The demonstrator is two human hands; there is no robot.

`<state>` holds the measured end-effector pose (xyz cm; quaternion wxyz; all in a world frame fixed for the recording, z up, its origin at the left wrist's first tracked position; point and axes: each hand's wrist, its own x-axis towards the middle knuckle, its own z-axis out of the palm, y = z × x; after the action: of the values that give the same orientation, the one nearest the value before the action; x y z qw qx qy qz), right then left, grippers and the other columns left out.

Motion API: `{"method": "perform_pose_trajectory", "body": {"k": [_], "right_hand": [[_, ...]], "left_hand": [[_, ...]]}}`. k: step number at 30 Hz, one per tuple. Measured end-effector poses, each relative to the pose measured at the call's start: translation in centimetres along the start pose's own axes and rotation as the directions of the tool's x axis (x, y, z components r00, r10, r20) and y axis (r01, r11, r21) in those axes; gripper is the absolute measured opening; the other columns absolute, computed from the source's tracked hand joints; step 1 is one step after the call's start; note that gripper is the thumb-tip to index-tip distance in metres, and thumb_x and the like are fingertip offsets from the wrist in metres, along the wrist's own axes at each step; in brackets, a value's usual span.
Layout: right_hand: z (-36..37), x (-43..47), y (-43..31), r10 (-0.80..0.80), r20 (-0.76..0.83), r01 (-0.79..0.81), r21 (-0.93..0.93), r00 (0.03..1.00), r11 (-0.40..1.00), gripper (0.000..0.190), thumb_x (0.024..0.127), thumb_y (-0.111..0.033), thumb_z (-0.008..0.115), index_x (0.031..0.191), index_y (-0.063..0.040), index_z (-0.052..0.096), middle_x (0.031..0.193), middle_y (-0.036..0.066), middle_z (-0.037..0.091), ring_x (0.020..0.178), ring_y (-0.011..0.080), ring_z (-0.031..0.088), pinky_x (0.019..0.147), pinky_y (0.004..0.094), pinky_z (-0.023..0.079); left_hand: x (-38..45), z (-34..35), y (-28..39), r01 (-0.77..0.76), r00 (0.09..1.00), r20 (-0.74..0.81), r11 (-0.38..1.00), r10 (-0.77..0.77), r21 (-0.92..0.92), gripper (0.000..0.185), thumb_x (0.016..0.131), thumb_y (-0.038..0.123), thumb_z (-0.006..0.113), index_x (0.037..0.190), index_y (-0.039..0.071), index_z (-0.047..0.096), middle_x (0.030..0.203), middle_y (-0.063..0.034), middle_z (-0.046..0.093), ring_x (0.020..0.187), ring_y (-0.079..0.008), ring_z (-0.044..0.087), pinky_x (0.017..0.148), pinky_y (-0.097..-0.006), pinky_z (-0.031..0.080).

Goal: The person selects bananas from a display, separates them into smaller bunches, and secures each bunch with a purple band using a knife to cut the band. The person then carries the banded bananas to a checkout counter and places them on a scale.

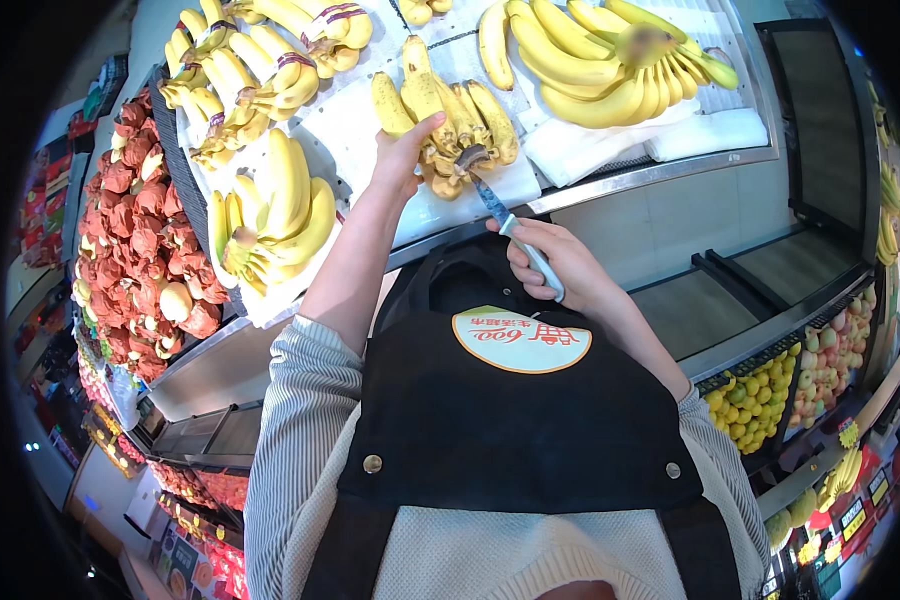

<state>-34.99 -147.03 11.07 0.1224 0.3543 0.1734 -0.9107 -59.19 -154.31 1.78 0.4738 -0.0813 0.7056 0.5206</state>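
A bunch of ripe, brown-spotted bananas rests on white padding near the front edge of the display stand. My left hand grips this bunch from its left side, thumb laid over a banana. In my right hand is a knife with a pale blue handle. Its dark, stained blade points up and away from me, with the tip at or close to the dark cut crown of the bunch. Whether the tip touches the crown I cannot tell.
Taped banana bunches lie at the back left, with a loose bunch nearer. A large banana hand sits at right. Red-wrapped fruit fills the left side. A metal rail edges the stand; yellow citrus fruit is lower right.
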Motion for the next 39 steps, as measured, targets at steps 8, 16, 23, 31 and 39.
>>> {"method": "perform_pose_trajectory", "body": {"k": [8,16,23,31,39], "right_hand": [[-0.8,0.1,2.8,-0.346,-0.236,0.17,-0.549,0.908,0.819,0.026,0.098,-0.02,0.055,0.117,-0.002,0.05,0.075,-0.001,0.047,0.057,0.005,0.043,0.044,0.0221,0.043],[2.6,-0.3,1.4,-0.305,-0.363,-0.114,-0.786,0.88,0.607,0.024,0.095,-0.011,0.055,0.112,0.0,0.043,0.07,0.009,0.06,0.048,0.0139,0.058,0.046,0.0295,0.047],[4.3,-0.1,0.4,-0.233,-0.372,-0.2,-0.82,0.898,0.536,0.038,0.095,-0.014,0.053,0.13,0.0,0.046,0.064,0.01,0.06,0.05,0.0169,0.06,0.048,0.0309,0.05],[4.7,0.4,-0.7,-0.212,-0.373,-0.196,-0.798,0.903,0.569,0.037,0.096,-0.013,0.051,0.132,-0.003,0.047,0.066,0.005,0.058,0.045,0.0096,0.052,0.044,0.0249,0.044],[4.3,0.3,-0.8,-0.16,-0.326,-0.189,-0.812,0.932,0.552,0.036,0.097,-0.014,0.051,0.131,-0.003,0.046,0.067,0.004,0.059,0.046,0.0103,0.053,0.046,0.0263,0.044]], "left_hand": [[-0.5,0.2,-0.5,-0.128,0.989,0.069,0.988,0.134,-0.085,0.068,0.077,0.028,0.081,0.131,0.003,0.048,0.121,-0.0154,0.059,0.113,-0.0338,0.056,0.083,-0.0659,0.043],[-0.5,1.0,-1.8,-0.404,0.906,0.042,0.891,0.421,-0.206,0.052,0.078,0.008,0.078,0.12,-0.008,0.051,0.111,-0.0151,0.064,0.099,-0.0213,0.064,0.086,-0.0313,0.052],[-0.9,2.5,-3.1,-0.449,0.887,-0.176,0.887,0.427,-0.112,0.055,0.078,0.007,0.078,0.121,-0.007,0.047,0.111,-0.0156,0.063,0.1,-0.0208,0.063,0.087,-0.0324,0.052],[-0.4,1.9,-2.4,-0.337,0.939,-0.133,0.928,0.318,-0.158,0.092,0.068,0.015,0.088,0.131,-0.009,0.025,0.121,-0.0201,0.052,0.111,-0.0246,0.056,0.096,-0.033,0.047],[-0.7,2.0,-1.5,-0.179,0.962,-0.226,0.978,0.151,-0.108,0.106,0.062,0.02,0.092,0.134,-0.01,0.022,0.122,-0.022,0.052,0.113,-0.0254,0.056,0.096,-0.0324,0.048]]}}
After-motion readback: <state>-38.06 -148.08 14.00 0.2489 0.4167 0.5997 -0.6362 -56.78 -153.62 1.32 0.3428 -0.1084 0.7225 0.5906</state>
